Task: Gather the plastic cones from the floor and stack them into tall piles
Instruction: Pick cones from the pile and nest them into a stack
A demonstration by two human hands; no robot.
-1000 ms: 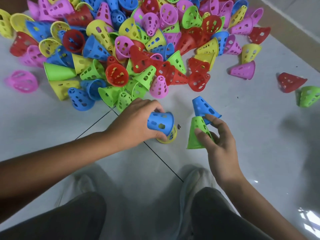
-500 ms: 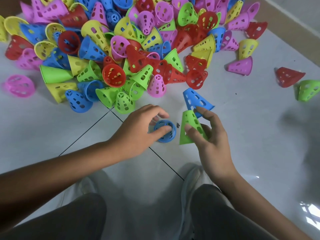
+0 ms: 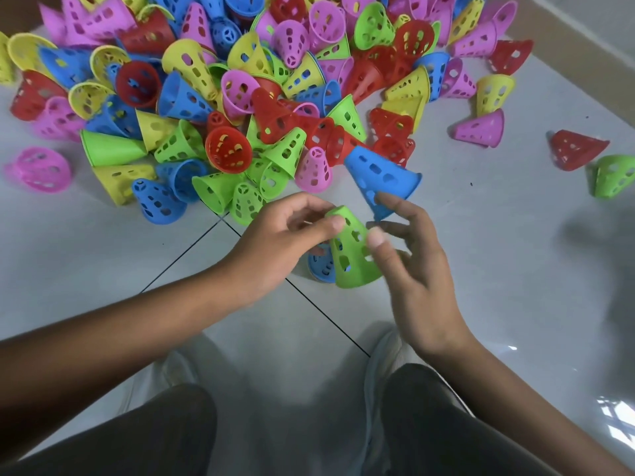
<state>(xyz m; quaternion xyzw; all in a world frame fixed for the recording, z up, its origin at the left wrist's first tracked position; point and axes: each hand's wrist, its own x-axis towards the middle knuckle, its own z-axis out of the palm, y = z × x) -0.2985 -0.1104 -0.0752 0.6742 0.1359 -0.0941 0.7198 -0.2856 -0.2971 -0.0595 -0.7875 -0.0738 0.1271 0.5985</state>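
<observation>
A green cone stands narrow end up over a blue cone, whose rim shows at its lower left. My left hand pinches the green cone near its top, thumb on the front and fingers curled behind. My right hand is beside it with fingers spread and loose; its thumb tip touches the green cone's right side. A second blue cone lies tilted on the floor just beyond my right fingertips. A big heap of mixed cones fills the floor ahead.
Stray cones lie apart from the heap: a pink one at far left, a pink one, a red one and a green one at right. My knees and shoes are below the hands. A wall base runs along the top right.
The green cone moved left from my right hand onto the blue cone that my left hand set down. My right fingers have loosened; my left hand now pinches the green cone.
</observation>
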